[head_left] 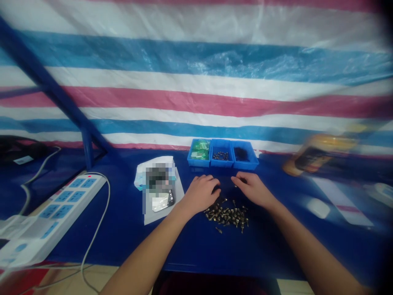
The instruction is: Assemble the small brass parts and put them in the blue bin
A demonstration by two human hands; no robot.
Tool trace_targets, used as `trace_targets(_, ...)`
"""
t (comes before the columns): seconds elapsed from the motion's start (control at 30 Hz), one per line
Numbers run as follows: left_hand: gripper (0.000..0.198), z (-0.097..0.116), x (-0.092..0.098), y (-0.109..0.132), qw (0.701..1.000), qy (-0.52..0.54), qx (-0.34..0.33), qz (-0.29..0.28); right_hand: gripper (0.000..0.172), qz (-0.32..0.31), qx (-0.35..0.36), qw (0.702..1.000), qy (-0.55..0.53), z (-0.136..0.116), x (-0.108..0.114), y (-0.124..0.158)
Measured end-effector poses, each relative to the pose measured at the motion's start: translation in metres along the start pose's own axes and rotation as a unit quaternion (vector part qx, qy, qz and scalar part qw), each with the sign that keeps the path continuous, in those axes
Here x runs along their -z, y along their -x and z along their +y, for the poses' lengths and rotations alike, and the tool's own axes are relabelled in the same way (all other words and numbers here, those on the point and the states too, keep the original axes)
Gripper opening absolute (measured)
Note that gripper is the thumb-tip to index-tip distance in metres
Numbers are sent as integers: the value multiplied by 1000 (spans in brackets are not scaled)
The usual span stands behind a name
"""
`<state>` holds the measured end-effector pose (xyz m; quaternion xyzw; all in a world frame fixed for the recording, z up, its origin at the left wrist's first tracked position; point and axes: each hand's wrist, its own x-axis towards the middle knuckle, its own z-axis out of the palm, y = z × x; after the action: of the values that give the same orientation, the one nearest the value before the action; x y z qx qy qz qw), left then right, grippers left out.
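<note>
A loose pile of small brass-coloured metal fittings lies on the blue tabletop. My left hand is at the pile's upper left edge, its fingers curled and the thumb drawn toward them; whatever it holds is hidden. Above the pile on the right, my right hand has thumb and fingers brought together around something small I cannot make out. Beyond both hands stand three joined blue bins: the left bin has green pieces, the middle bin small metal parts, the right bin dark parts.
A white power strip with a cable runs along the left. Near my left forearm, a phone lies on white paper beside a partly blurred-out packet. At right are a blurred bottle, a white rounded object and a pale flat box.
</note>
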<state>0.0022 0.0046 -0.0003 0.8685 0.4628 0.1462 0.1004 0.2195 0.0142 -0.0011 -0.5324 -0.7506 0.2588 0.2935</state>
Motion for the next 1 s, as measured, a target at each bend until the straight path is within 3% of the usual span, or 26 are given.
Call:
trace_targets(0.23, 20, 1, 2, 1, 1000, 9, -1, 0, 49, 9, -95, 988, -123, 5, 2, -4)
trace_targets(0.4, 17, 4, 6, 2, 1000, 19, -8, 1, 52, 34, -123, 976, -179, 8, 1, -7)
trace_targets(0.5, 17, 6, 8, 4, 1000, 20, -12, 5, 38, 62, -104, 950, -289, 7, 0, -7)
trace_targets(0.6, 19, 4, 9, 5, 1000, 19, -14, 1, 54, 66, -101, 918, -378, 6, 0, -7)
trace_targets(0.77, 18, 0, 7, 3, 1000, 20, -18, -11, 43, 31, -114, 942, -314, 7, 1, -8)
trace_targets(1.0, 17, -3, 5, 2, 999, 19, -30, -34, 38, -35, -76, 971, -225, 9, -5, -7)
